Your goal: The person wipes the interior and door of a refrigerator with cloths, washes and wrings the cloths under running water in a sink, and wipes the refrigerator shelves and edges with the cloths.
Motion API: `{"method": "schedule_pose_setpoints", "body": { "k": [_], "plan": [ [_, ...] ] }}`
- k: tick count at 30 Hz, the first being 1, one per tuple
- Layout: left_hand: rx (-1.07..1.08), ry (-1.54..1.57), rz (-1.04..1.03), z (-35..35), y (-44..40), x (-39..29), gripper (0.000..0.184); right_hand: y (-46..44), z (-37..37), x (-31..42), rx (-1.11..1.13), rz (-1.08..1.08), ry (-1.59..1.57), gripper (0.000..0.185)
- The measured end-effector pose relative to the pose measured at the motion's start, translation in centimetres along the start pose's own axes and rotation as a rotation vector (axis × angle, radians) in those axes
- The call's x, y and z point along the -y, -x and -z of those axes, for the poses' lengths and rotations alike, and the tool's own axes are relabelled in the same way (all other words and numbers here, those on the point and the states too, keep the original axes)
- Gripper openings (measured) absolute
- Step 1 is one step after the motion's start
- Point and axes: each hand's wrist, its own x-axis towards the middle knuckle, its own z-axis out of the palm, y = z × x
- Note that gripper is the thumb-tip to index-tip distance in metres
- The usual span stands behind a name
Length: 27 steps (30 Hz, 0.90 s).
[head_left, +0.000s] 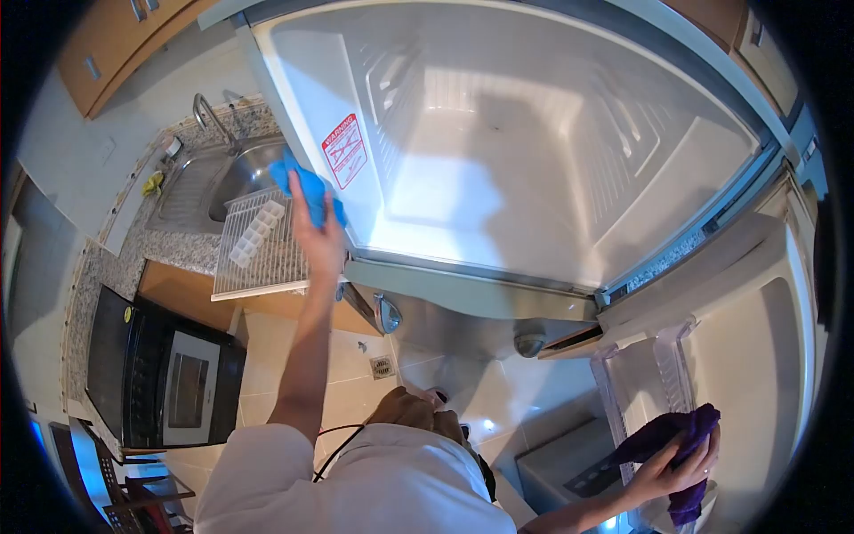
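My left hand [317, 242] is closed on a blue cloth [308, 185], held at the left front edge of the open freezer compartment [463, 191], beside a red-and-white warning label [345, 151]. Lower right, my right hand [667, 467] grips a bunched purple cloth [642, 438] in front of the opened freezer door [747, 356]. A clear plastic door shelf [612, 392] shows right behind that cloth. The compartment's white walls are ribbed at the sides, and a shadow falls across its back.
A wire rack [233, 283] with a white ice cube tray [258, 233] on it juts from the counter by the sink [245, 178]. A black oven [182, 383] stands at lower left. A grey box-like object [556, 463] is on the floor below the door.
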Motion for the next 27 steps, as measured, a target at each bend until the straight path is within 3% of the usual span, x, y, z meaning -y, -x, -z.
{"method": "schedule_pose_setpoints", "body": {
  "k": [1,4,7,9,11,13,14,15,17,20,21,22,23,24,25,27],
  "plan": [
    [-0.042,0.076,0.089,-1.8,1.9,1.9,0.059,-0.1,-0.1,0.1,-0.003,0.003,0.017,0.026],
    [-0.047,-0.085,0.04,-0.8,7.6,3.3,0.057,0.0,-0.3,-0.1,-0.022,0.007,0.044,0.025],
    [0.133,-0.229,0.003,1.2,10.0,4.0,0.048,-0.1,-0.3,0.0,-0.028,0.009,0.024,0.025],
    [0.205,0.113,0.524,2.9,8.4,1.5,0.039,-0.2,0.0,0.0,-0.021,0.006,0.002,0.025],
    [0.245,0.179,0.532,2.7,7.3,-0.5,0.036,0.3,0.2,-0.2,0.006,0.003,-0.031,0.026],
    [0.298,-0.231,-0.119,1.4,5.6,-2.7,0.037,0.6,0.4,-0.1,0.028,-0.034,0.01,0.027],
    [0.451,-0.322,-0.085,0.1,4.7,-4.3,0.037,0.6,0.6,0.1,0.062,-0.07,0.023,0.027],
    [0.458,-0.301,-0.085,-2.0,4.7,-3.6,0.037,0.4,0.8,0.6,0.094,-0.105,0.037,0.028],
    [0.527,-0.552,-0.267,-7.9,6.5,-0.5,0.038,-0.1,1.2,1.5,0.127,-0.134,0.054,0.028],
    [0.621,-0.58,-0.267,-14.7,10.3,1.7,0.043,-0.3,1.3,2.0,0.136,-0.125,0.069,0.029],
    [0.952,-0.785,-0.562,-16.4,12.2,1.3,0.039,-0.4,1.2,2.2,0.124,-0.116,0.08,0.03],
    [0.953,-0.366,0.03,-17.0,13.1,-4.9,0.034,-0.4,1.2,2.3,0.118,-0.115,0.099,0.03],
    [0.95,-0.169,0.004,-17.0,15.0,-9.0,0.031,-0.3,1.1,2.5,0.114,-0.113,0.114,0.03],
    [1.015,-0.219,-0.164,-20.6,19.0,-9.5,0.035,-0.3,1.0,2.9,0.111,-0.111,0.119,0.03],
    [0.886,0.094,-0.151,-19.5,19.2,-13.6,0.026,-0.3,0.9,3.1,0.104,-0.118,0.139,0.03],
    [1.289,0.465,0.265,-20.2,21.6,-17.0,0.03,-0.1,0.9,3.2,0.112,-0.145,0.153,0.029]
  ]
}}
